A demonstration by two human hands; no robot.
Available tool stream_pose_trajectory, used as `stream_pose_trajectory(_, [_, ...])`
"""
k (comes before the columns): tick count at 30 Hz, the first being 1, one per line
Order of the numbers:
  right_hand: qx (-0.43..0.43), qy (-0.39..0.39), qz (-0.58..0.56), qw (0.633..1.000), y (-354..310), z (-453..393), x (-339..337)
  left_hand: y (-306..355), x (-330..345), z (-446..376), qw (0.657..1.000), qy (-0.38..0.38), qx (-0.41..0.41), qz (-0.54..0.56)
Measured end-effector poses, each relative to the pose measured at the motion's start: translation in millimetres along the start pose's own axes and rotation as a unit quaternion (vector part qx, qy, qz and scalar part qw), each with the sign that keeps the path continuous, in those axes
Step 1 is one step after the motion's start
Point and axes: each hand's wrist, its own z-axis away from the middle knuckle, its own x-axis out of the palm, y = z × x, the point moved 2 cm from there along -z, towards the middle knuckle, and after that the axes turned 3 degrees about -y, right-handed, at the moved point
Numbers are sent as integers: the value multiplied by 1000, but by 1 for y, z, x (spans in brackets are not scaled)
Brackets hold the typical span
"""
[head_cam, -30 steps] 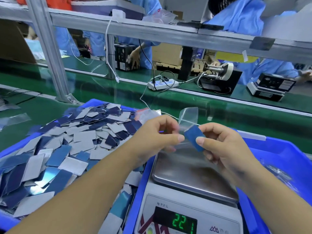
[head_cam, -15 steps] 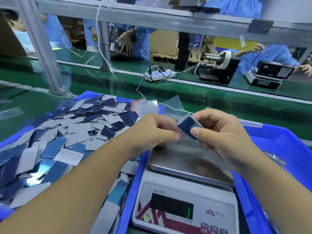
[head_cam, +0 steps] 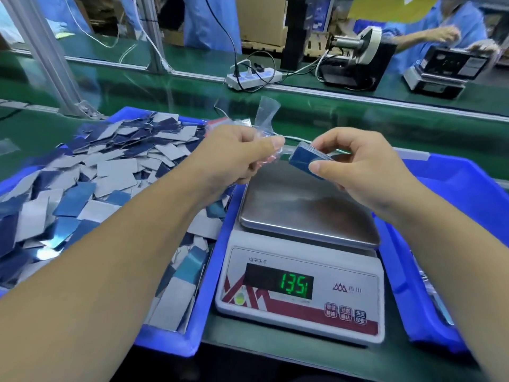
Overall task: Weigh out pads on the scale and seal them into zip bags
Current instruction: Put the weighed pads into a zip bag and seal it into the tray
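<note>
My left hand (head_cam: 237, 155) pinches a clear zip bag (head_cam: 265, 114) that sticks up above my fingers. A small stack of blue pads (head_cam: 303, 159) is gripped between thumb and fingers of my right hand (head_cam: 355, 166), a short gap right of the bag. Both hands hover over the steel pan of the scale (head_cam: 305, 213), which carries nothing. Its green display (head_cam: 296, 285) reads about 13.5. A blue tray (head_cam: 170, 340) at the left holds a heap of loose blue and grey pads (head_cam: 110, 172).
A second blue tray (head_cam: 451, 188) stands right of the scale. Beyond runs a green conveyor belt (head_cam: 358, 114), with a power strip (head_cam: 253, 75), a tape dispenser (head_cam: 355, 59) and a small machine (head_cam: 446, 70) behind it. People in blue coats work across the line.
The two hands have drawn apart: the pad stack, earlier touching the bag at my left fingers, is now held clear to the right. The scale reading changed from 221 to about 13.5.
</note>
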Motion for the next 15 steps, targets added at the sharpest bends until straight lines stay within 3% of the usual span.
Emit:
stream_pose_trajectory(7, [5, -50, 175, 983, 2, 1, 3, -4, 2, 2, 998, -27, -31, 37])
stream_pose_trajectory(15, [-7, -100, 197, 975, 3, 1, 6, -4, 2, 3, 997, -61, -20, -32])
